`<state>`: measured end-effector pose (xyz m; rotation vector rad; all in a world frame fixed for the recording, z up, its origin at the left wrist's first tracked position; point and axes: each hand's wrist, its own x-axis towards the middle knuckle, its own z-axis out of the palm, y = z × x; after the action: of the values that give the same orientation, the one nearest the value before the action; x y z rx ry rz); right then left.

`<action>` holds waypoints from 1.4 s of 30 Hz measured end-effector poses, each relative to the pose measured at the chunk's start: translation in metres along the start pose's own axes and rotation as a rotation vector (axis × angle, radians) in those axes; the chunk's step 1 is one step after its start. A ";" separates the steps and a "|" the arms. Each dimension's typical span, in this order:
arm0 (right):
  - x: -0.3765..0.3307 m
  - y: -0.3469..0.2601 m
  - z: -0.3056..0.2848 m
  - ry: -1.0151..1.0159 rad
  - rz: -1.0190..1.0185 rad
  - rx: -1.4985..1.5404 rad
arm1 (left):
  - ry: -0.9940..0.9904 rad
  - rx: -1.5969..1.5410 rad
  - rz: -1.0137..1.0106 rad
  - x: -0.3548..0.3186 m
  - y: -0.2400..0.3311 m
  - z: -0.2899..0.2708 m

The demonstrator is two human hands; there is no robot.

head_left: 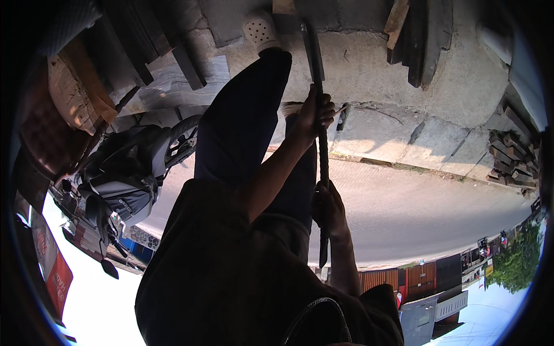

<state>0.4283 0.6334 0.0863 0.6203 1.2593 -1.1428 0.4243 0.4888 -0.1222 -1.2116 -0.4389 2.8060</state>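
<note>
No container is showing clearly anywhere in the view. A long dark metal rod [321, 150] is running from the far concrete ground [369, 57] back towards the person's body. One hand, reaching up along the left forearm, [313, 115] is gripping the rod at its far part, fingers wrapping tightly around it. The other hand [329, 209] is clenching the same rod nearer the body, with its forearm coming up from the lower edge. Both arms are standing out dark against the bright pavement.

The person's leg in dark trousers [242, 121] is stretching to the far side, ending in a white perforated shoe [261, 30]. On the left, a grey scooter [130, 173] is standing near stacked boards [86, 86]. Weathered timber pieces [415, 40] are lying far right.

The rod's far tip is lying in shadow and is hard to make out. The person's dark torso is hiding the near ground.
</note>
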 end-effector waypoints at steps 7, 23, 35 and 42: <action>-0.028 -0.107 0.081 0.089 0.022 -0.540 | 0.231 -0.035 0.004 -0.020 0.044 0.075; 0.020 -0.245 0.186 0.234 0.211 -0.661 | 0.675 0.729 0.177 0.011 0.136 0.168; 0.050 -0.354 0.251 0.407 0.509 -0.266 | 0.762 0.703 0.402 0.064 0.145 0.153; 0.086 -0.416 0.237 0.113 0.452 0.157 | 0.875 1.139 0.442 0.068 0.199 0.207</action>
<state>0.1393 0.2484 0.1537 1.0407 1.0555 -0.8401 0.2406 0.2602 -0.0911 -1.9611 1.3493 1.7383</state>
